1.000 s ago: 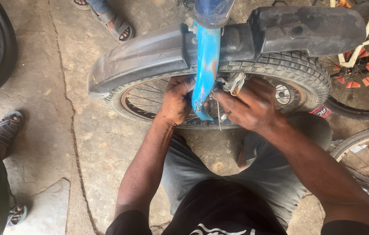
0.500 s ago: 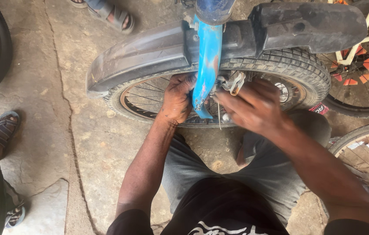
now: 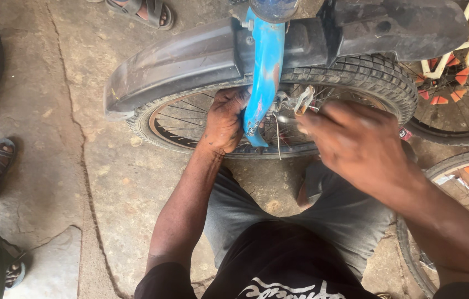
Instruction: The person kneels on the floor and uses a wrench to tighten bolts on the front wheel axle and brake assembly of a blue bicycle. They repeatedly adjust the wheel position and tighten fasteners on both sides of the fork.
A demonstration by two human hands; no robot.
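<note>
My left hand point(image 3: 224, 120) grips the blue fork leg point(image 3: 261, 83) at the wheel point(image 3: 356, 72); my right hand point(image 3: 356, 145) closes on a metal tool point(image 3: 287, 118) at the axle. Wheel seated, fastening unfinished, I judge.

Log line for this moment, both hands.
left hand: grips blue fork leg | right hand: at wheel hub, blurred | wheel: under black mudguard

A person in a black short-sleeved T-shirt point(image 3: 279, 271) with a white printed design on the chest and grey fabric shorts point(image 3: 328, 216); both forearms bare, hands point(image 3: 224, 119) gloveless, no rings or watch visible.
</note>
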